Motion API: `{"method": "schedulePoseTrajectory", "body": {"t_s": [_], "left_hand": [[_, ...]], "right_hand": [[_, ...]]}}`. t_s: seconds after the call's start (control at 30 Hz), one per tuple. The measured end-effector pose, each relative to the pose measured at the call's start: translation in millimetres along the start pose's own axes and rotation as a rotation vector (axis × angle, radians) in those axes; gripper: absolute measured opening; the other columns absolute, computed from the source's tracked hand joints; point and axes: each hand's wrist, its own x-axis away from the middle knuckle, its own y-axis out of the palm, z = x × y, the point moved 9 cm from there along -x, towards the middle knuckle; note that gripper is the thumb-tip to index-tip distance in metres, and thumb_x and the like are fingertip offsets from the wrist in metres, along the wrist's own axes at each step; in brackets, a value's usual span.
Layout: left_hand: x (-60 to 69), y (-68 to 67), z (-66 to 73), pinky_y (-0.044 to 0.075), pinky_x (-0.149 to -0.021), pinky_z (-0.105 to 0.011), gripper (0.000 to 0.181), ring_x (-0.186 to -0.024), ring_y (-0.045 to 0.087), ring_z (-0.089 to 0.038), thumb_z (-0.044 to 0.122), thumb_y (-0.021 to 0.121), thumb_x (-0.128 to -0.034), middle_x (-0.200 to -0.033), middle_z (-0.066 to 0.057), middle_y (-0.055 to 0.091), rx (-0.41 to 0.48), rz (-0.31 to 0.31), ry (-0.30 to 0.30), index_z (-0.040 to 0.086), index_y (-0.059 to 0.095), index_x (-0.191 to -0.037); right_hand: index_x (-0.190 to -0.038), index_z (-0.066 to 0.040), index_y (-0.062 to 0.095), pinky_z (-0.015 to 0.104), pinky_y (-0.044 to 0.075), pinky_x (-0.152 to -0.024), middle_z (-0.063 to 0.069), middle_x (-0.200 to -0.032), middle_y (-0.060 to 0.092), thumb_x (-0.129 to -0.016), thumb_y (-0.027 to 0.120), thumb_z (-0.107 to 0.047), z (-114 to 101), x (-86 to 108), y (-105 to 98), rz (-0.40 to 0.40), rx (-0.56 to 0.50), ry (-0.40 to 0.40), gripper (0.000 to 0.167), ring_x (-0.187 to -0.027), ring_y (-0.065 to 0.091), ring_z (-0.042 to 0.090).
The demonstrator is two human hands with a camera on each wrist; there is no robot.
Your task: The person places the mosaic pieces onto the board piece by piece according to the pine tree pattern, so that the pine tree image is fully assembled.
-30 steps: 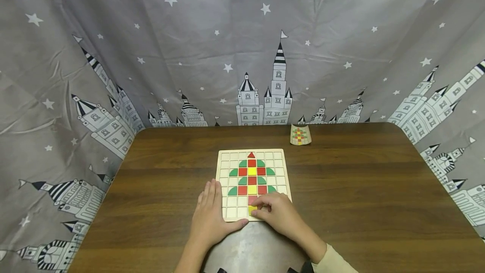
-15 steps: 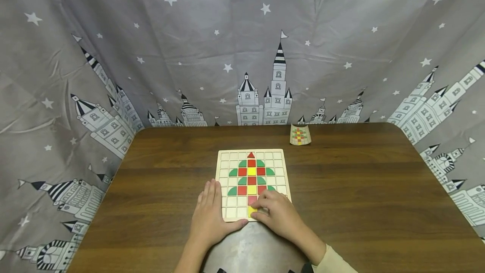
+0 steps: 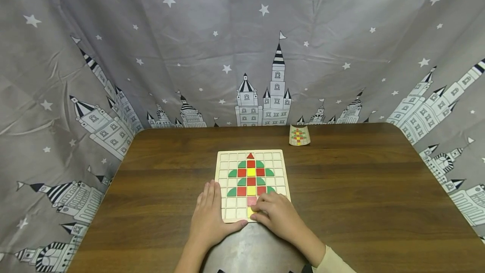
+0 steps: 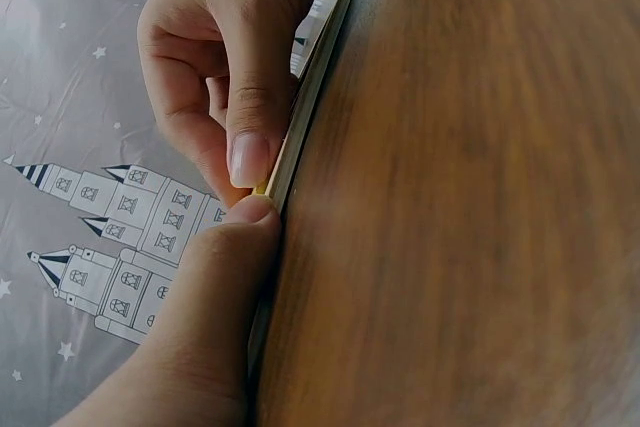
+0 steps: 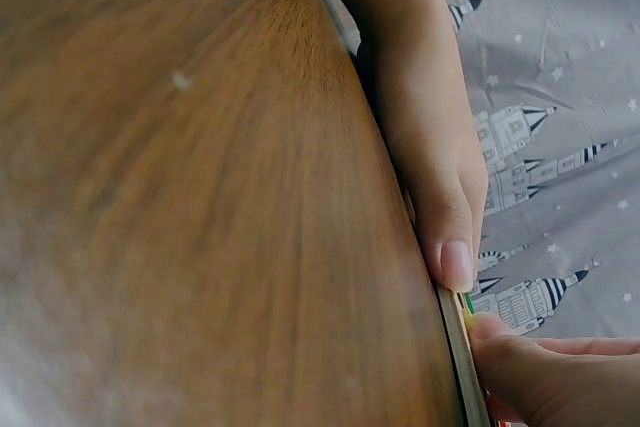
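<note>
A pale wooden grid board (image 3: 233, 212) lies on the table, bearing a tree-shaped pattern of red, yellow and green tiles. My left hand (image 3: 210, 218) lies along the board's left edge with straight fingers, its thumb on the front edge. With thumb and index finger, my right hand (image 3: 278, 216) pinches a square yellow tile (image 3: 250, 212) at the bottom row of the grid. Directly above that tile sits a pinkish-red tile (image 3: 251, 201). The left wrist view shows only a sliver of the yellow tile (image 4: 261, 187) between the fingers; the right hand hides several lower-right cells.
A small curled card (image 3: 299, 135) with a similar printed tree pattern stands near the back of the brown wooden table (image 3: 352, 188). Behind the table hangs a grey curtain (image 3: 189, 33) printed with castles and stars.
My right fingers have shifted slightly, and the yellow tile has moved a little down and left in the bottom row. My left hand has kept its place on the board.
</note>
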Motion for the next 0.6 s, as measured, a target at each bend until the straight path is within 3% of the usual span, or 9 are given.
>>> {"method": "schedulePoseTrajectory", "body": {"t_s": [0.6], "left_hand": [[-0.3, 1.5, -0.6, 0.024, -0.122, -0.053, 0.138, -0.155, 0.013, -0.033, 0.092, 0.057, -0.0631, -0.167, -0.016, 0.014, 0.007, -0.005, -0.002, 0.000, 0.018, -0.157]], "right_hand": [[-0.078, -0.026, 0.077, 0.021, 0.044, -0.067, -0.018, -0.083, 0.059, -0.081, 0.081, -0.034, -4.1, 2.9, -3.0, 0.039, 0.017, -0.046, 0.010, -0.078, 0.052, 0.003]]}}
